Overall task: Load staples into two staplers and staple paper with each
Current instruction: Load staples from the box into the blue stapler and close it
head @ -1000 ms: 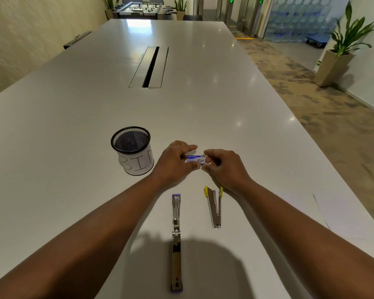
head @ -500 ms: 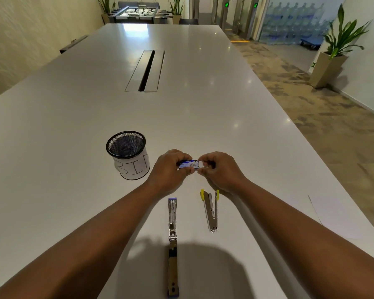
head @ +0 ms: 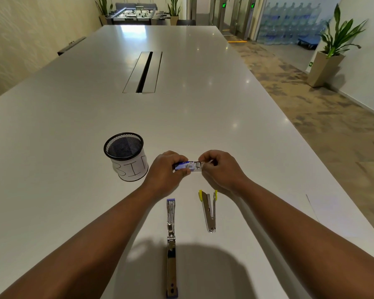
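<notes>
Head view: a long white table [head: 78,130] is seen from above, with both forearms reaching forward over it.
Left hand [head: 166,171]: closed around the blue end of a small staple box [head: 187,166], which is pinched between thumb and fingers and held just above the table.
Right hand [head: 221,168]: fingers closed on the pale inner tray at the box's right end; the tray is seen partly drawn out of the sleeve.
Box contents: something grey is visible in the exposed tray, probably staples, though it is too small for certainty.
Long stapler [head: 171,244]: laid flat, blue-tipped, fully swung open, nearest the viewer and apart from both hands.
Short stapler [head: 209,210]: yellow-tipped, opened into a narrow V, lying just beside the right wrist, untouched.
Paper [head: 341,214]: a white sheet is faintly seen at the right table edge, well apart from the staplers.
Mesh cup [head: 125,155]: labelled as a bin, standing left of the left hand.
Step in hand: the box is being opened; no stapler is judged loaded yet, so the task is near its start.
Next move: a strip would have to be lifted from the tray with a light pinch, kept unbroken, and set legs down into an open channel.
</notes>
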Demonstrator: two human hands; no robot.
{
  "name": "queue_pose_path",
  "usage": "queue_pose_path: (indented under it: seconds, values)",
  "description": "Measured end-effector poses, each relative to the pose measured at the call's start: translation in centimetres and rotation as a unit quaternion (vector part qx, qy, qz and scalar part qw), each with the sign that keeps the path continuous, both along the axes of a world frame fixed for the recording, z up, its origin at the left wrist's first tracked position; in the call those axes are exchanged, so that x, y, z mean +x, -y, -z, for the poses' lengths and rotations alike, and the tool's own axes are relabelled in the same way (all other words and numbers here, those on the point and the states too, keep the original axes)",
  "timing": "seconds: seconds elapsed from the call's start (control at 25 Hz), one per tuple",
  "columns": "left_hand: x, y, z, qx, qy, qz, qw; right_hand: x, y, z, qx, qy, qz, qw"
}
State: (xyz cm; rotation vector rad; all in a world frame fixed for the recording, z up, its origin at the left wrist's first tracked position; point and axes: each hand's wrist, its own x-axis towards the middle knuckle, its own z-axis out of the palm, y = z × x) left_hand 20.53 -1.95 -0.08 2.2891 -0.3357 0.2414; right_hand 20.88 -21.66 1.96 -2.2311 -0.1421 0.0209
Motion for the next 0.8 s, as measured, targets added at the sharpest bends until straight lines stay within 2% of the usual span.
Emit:
queue_pose_path:
  seconds: [0.24, 0.6, 0.8]
  values:
    - [0.1, 0.1, 0.1, -0.004, -0.006, -0.006, 1.0, 0.2, -0.1, -0.4, 0.01, -0.013, 0.004, 1.0]
    - [0.0, 0.1, 0.0, 0.002, -0.002, -0.003, 1.0, 2.3, -0.3, -2.0, -0.104, -0.027, -0.075, 0.991]
    - [0.2, 0.0, 0.1, 0.005, 0.001, -0.001, 1.0, 2.9, -0.1, -2.5, -0.162, 0.01, -0.127, 0.978]
